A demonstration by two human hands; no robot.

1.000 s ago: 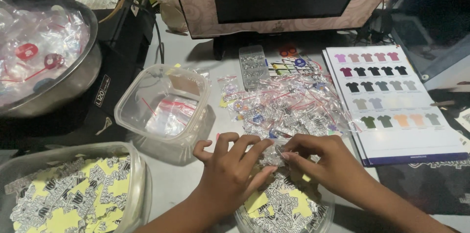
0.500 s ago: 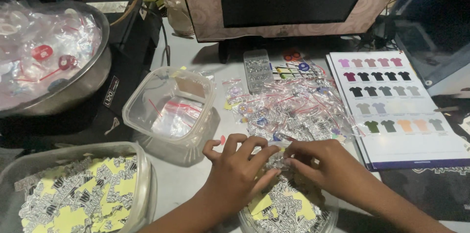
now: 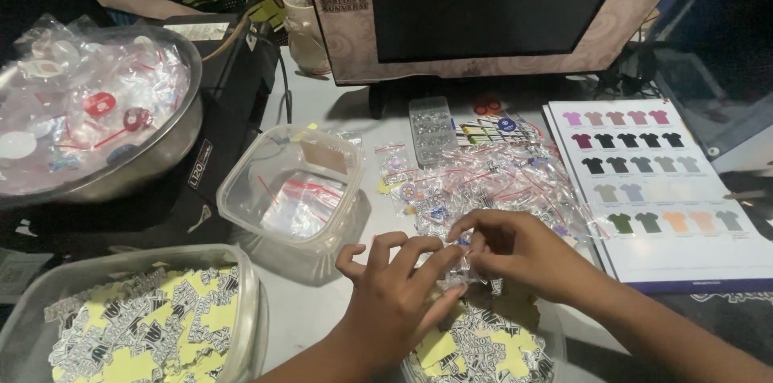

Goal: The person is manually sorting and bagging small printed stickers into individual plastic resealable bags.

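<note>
My left hand [image 3: 394,294] and my right hand [image 3: 515,250] meet over the near middle of the white table, both pinching a small clear plastic packet [image 3: 463,266] between their fingertips. Just beyond the hands lies a heap of clear packets with red strips [image 3: 491,178], each with a small round badge inside. Under the hands sits a clear container of yellow and black-and-white stickers [image 3: 483,347]. What is inside the held packet is hidden by the fingers.
A clear tub [image 3: 294,198] with a few packets stands left of the hands. A metal bowl [image 3: 173,145] full of packets sits far left. A second sticker tub [image 3: 145,318] is near left. A shirt colour chart [image 3: 656,198] lies right, a monitor [image 3: 499,4] behind.
The view has shifted slightly downward. Both hands stay together on the packet, the fingers of the left hand spreading a little more.
</note>
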